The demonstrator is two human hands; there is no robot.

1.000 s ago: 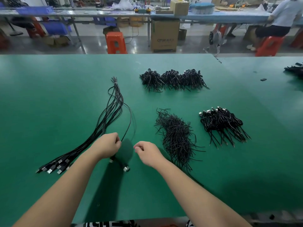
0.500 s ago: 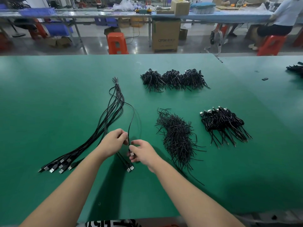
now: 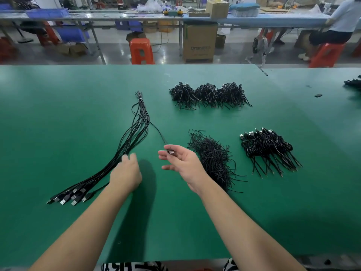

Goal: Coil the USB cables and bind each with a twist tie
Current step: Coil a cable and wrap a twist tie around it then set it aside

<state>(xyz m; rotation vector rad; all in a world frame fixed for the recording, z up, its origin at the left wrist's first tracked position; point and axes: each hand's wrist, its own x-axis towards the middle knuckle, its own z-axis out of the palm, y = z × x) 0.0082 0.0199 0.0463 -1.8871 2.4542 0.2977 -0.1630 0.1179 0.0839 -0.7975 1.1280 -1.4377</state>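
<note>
Big green bench [image 3: 58, 114] under me, and left of my grip lies the fan of uncoiled USB cables [image 3: 134, 133], tied at the far end, plugs splayed toward me. Right of the grip sits the loose heap of twist ties [image 3: 213, 159], with a finished pile of bound cables [image 3: 267, 149] beyond it and three more bundles [image 3: 209, 94] farther out.

I'd call this the start of a coil: one cable [image 3: 158, 132] is drawn out of the fan and runs straight into my right hand [image 3: 183, 163]. To do it well, I want even loops wound round the fingers, tail kept short, ties within easy reach (they're just beside that wrist).

Now the grip. Right hand is palm-up, the thumb and forefinger pinching the plug [image 3: 171, 151], the other fingers spread loose. Left hand [image 3: 126, 173] is relaxed, fingers straight, tips touching the fan of cables and gripping nothing that I can see.
</note>
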